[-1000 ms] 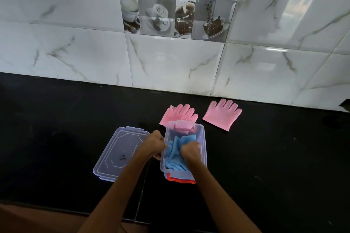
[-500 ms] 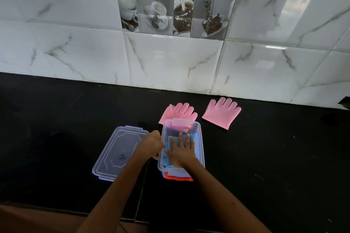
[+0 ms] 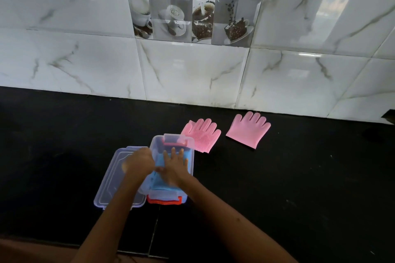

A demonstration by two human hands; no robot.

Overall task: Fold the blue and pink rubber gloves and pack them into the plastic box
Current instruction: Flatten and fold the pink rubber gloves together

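Head view: blue gloves (image 3: 164, 181) packed in the clear plastic box (image 3: 191, 157), both our hands at the box.

Item one, the blue gloves, lie folded inside the box under our right hand (image 3: 174, 166), which presses flat on them with fingers spread wide. Item two, our left hand (image 3: 139, 162), is curled at the box's left wall; we cannot tell whether it grips the rim, as the hand is blurred. Item three, the box, stands on the black counter (image 3: 299, 188) with red-orange latches at its near and far ends. Item four, the clear lid (image 3: 111, 186), lies flat, touching the box's left side. Items five and six, the left pink glove (image 3: 202, 134) and the right pink glove (image 3: 249, 129), lie flat and unfolded beyond the box, near the marble tiled wall (image 3: 192, 70), apart from each other.
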